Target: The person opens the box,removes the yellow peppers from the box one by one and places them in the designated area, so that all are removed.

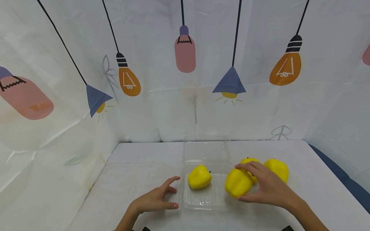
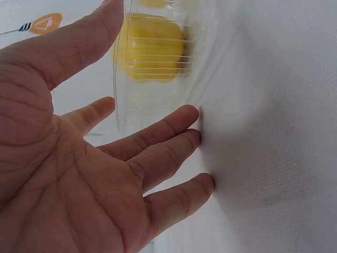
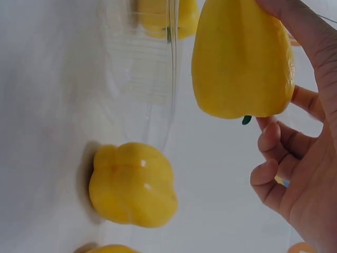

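My right hand (image 1: pixel 267 184) grips a yellow bell pepper (image 1: pixel 238 183) between thumb and fingers, raised at the right edge of a clear plastic clamshell box (image 1: pixel 199 203). In the right wrist view this held pepper (image 3: pixel 242 63) shows a short green stem at its lower end. Another yellow pepper (image 1: pixel 199 177) lies inside the box's left half. My left hand (image 1: pixel 154 199) is beside the box's left wall, fingers spread, holding nothing. In the left wrist view, some fingertips of the left hand (image 2: pixel 89 174) rest on the table, and a pepper (image 2: pixel 155 50) shows through the ribbed wall.
Two more yellow peppers, one (image 1: pixel 250 161) partly behind the right hand and one (image 1: pixel 277 169) farther right, lie on the white table (image 1: pixel 138 166). The box's clear lid (image 1: pixel 206 152) stands open toward the back. A curtain printed with lamps (image 1: pixel 162 112) hangs behind the table.
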Tool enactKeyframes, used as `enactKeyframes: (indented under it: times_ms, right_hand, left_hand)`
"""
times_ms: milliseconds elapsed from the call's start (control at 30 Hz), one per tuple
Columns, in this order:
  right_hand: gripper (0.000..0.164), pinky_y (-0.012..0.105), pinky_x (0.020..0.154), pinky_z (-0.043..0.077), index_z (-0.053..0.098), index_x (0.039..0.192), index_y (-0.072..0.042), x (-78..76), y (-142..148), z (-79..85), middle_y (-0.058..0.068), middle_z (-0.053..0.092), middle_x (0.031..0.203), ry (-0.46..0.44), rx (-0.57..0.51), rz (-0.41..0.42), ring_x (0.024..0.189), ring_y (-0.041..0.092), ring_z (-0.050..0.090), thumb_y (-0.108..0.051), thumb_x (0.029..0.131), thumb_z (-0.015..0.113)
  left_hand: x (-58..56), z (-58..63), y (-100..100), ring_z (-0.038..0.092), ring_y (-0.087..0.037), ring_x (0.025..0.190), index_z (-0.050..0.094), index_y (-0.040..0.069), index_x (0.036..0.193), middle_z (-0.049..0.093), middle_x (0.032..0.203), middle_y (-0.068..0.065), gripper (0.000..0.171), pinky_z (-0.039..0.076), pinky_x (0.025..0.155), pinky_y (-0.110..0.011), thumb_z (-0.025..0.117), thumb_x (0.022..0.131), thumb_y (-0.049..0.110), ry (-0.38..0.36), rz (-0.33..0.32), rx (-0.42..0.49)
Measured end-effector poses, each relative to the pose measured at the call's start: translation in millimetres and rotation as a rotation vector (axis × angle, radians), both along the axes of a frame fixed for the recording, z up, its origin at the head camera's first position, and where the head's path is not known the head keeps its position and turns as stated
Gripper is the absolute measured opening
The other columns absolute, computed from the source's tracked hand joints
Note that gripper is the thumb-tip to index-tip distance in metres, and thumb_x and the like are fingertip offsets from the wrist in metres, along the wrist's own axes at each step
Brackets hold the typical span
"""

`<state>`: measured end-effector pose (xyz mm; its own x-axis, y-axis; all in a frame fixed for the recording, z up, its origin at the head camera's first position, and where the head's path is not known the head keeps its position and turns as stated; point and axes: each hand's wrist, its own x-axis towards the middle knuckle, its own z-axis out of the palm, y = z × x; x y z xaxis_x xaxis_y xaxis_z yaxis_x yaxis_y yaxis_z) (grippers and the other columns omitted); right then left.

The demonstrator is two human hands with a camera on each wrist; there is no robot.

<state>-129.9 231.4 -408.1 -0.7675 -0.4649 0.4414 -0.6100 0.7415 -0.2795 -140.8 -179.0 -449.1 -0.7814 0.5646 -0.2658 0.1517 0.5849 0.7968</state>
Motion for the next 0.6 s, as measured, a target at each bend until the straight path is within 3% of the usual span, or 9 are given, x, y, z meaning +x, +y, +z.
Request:
enactKeyframes:
  times_ms: [600]
  right_hand:
    - [0.084, 0.026, 0.075, 0.051, 0.053, 0.125, -0.034, 7.0, 19, -2.0, -0.021, 0.049, 0.119, -0.06, -0.03, 0.015, 0.095, -0.001, 0.048, -0.06, 0.052, 0.084]
  left_hand:
    - [-1.2, -0.8, 0, 0.047, -0.03, 0.12, 0.017, 0.037, 0.146, 0.056, 0.126, -0.005, 0.084, 0.034, 0.096, -0.061, 0.071, 0.082, 0.041, -0.006, -0.001, -0.002]
